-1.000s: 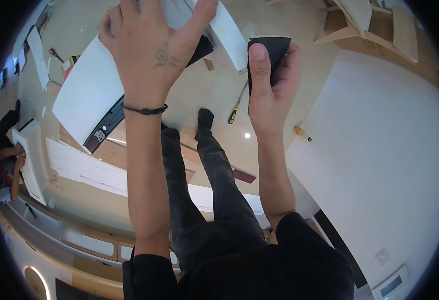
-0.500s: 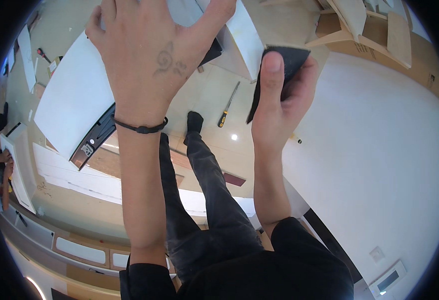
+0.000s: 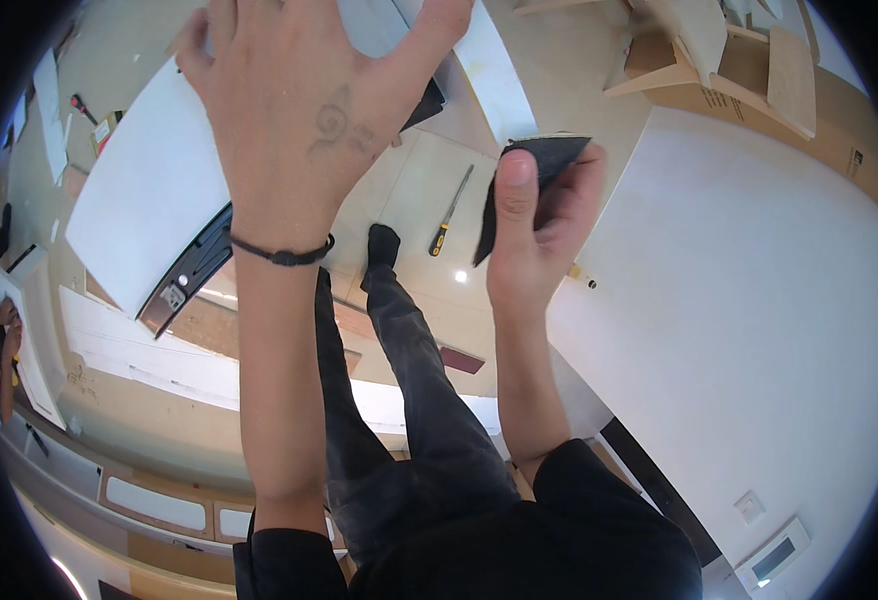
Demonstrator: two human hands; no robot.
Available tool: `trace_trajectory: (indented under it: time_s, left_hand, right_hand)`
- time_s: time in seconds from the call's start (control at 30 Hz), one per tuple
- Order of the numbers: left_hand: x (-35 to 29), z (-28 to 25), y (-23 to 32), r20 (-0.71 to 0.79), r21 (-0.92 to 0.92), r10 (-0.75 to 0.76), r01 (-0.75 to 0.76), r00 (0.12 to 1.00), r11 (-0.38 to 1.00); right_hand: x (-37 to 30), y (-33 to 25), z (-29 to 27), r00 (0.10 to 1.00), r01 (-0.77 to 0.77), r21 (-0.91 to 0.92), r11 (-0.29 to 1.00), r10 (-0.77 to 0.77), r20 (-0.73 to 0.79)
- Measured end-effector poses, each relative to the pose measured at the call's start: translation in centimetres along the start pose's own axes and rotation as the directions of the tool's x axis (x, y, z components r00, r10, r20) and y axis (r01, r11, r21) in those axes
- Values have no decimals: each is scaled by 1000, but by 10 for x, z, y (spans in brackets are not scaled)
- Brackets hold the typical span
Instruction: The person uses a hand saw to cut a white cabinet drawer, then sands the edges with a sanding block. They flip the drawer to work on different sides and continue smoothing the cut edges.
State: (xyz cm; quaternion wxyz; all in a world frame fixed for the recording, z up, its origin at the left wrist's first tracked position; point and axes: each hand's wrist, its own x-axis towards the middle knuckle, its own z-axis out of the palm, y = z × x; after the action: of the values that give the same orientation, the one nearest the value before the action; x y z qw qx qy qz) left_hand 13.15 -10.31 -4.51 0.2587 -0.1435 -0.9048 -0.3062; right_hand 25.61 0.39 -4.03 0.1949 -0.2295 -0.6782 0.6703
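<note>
My left hand [image 3: 284, 95] is at the upper edge of the view, back upward, with thumb and fingers spread apart. It is over or against a white furniture piece; its fingertips are cut off, so contact is hard to judge. My right hand [image 3: 544, 225] pinches a folded sheet of black sandpaper [image 3: 556, 155] between thumb and curled fingers. The sandpaper is beside the white board's edge [image 3: 494, 75], near its lower corner; whether they touch I cannot tell. A large white curved panel [image 3: 144, 190] extends to the left behind my left forearm.
A screwdriver [image 3: 452, 210] with a black and yellow handle lies on the tiled floor near my foot [image 3: 383, 245]. Wooden chair-like frames [image 3: 729, 70] stand at the upper right by a cardboard box [image 3: 839, 150]. A white wall [image 3: 729, 300] is at right. Another person's hands [image 3: 4, 325] work at far left.
My right hand has come down and slightly left with the sandpaper. The left hand has kept nearly the same place and spread.
</note>
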Motion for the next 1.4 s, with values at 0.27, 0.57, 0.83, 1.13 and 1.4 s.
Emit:
trace_trajectory:
  time_s: [0.27,0.57,0.83,1.13,1.4]
  left_hand:
    - [-30,-35,43,400,-144,-263,344,878,928]
    - [-40,-4,45,510,-43,-322,398,798,917]
    - [-17,-7,105,104,199,-555,529,825,825]
    - [-59,-165,29,-121,200,-643,653,756,730]
    - [-165,-231,36,-138,-88,-753,749,644,657]
  right_hand:
    - [-117,-4,-85,958,-266,-300,916,285,20]
    - [-160,25,-280,638,32,-878,478,666,386]
    - [-94,27,-269,407,267,-905,331,813,417]
    - [-36,-30,-193,388,150,-879,452,791,473]
    - [-26,-87,-157,351,-101,-766,635,743,570]
